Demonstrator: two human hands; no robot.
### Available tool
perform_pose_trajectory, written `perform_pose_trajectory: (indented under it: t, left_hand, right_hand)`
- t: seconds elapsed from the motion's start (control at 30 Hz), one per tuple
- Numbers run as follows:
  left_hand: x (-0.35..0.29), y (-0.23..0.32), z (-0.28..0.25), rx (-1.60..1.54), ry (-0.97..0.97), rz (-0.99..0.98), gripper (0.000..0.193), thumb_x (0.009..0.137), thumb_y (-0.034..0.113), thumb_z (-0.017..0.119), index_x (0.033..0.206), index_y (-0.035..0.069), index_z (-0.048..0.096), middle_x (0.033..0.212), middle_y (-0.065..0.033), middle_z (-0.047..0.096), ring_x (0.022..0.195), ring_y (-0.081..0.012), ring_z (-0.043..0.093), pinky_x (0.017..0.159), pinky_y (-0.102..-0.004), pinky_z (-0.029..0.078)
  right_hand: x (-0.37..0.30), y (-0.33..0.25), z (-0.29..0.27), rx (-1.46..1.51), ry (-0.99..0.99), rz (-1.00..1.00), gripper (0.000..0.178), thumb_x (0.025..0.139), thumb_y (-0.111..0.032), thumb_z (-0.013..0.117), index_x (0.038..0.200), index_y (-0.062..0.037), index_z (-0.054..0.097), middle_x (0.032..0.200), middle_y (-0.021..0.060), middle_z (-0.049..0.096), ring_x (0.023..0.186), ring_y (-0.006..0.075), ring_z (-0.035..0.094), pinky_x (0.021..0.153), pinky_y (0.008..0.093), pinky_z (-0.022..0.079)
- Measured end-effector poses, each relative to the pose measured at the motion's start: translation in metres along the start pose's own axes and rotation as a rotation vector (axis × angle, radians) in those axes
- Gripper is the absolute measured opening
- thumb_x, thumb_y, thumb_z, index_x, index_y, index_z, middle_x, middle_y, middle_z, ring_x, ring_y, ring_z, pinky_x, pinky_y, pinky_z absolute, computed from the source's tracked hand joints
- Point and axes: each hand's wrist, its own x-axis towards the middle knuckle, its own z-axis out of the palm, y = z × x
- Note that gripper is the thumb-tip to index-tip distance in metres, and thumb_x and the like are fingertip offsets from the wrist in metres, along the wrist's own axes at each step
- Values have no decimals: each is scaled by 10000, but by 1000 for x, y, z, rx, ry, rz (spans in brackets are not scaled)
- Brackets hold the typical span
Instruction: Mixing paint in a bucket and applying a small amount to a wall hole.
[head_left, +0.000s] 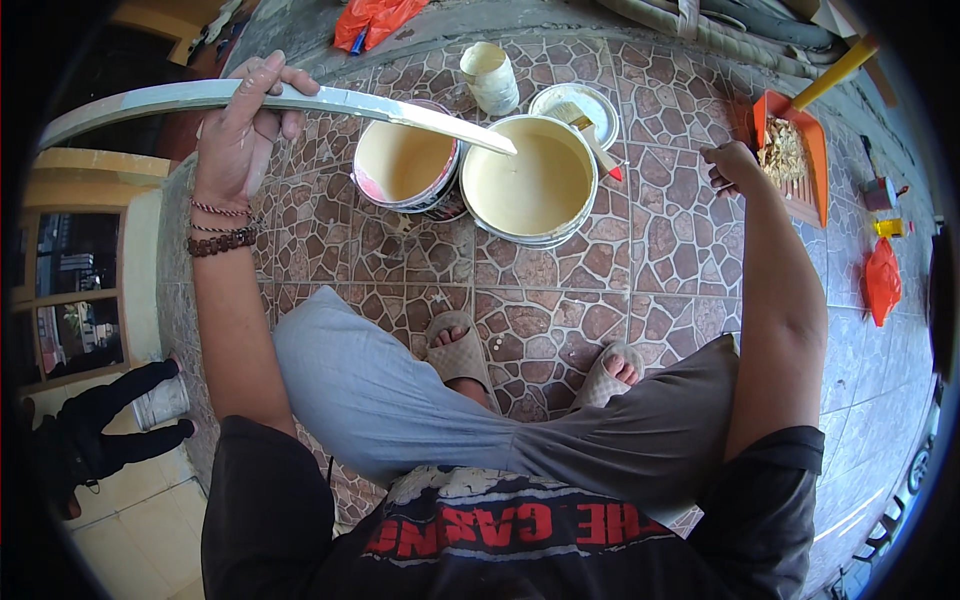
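- Pale stick (370, 105), long and flat, reaches from the far left to its near end above the right bucket (530, 238); whether that tip touches the cream-coloured paint inside, I cannot tell.
- Left hand (245, 125): fingers clamped on the stick, well to the left of both buckets.
- Right hand (733, 167): fingers curled, near the orange dustpan (818, 190); I cannot tell whether they close on anything.
- Left bucket (415, 205) stands just beside the right one, with a cream coating inside and a reddish patch near its rim.
- Brush-like tool (602, 158), pale-handled with a red end, lies by the right bucket's rim, partly over a round white lid (603, 110).
- Cream-smeared container (490, 80) stands upright behind the buckets.
- Stone-patterned floor (550, 330) carries all of these vessels; the dustpan holds pale shavings or scraps.
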Motion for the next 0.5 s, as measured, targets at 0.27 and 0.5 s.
perform_pose_trajectory:
  t: [0.27,0.5]
  left_hand:
    - [1,-3,-4,-13,27,-6,219,921,219,529,769,63,501,845,-168,630,584,-144,502,548,-251,431]
    - [-1,-5,-7,-15,39,-17,221,919,224,533,773,61,504,837,-165,632,573,-140,501,547,-259,429]
  right_hand:
    - [2,-5,-1,-5,10,-10,344,853,-363,612,884,-24,558,645,63,527,475,171,540,409,346,493]
    - [2,-5,1,-25,2,-11,347,851,-368,610,897,-27,567,655,62,532,483,170,542,420,346,500]
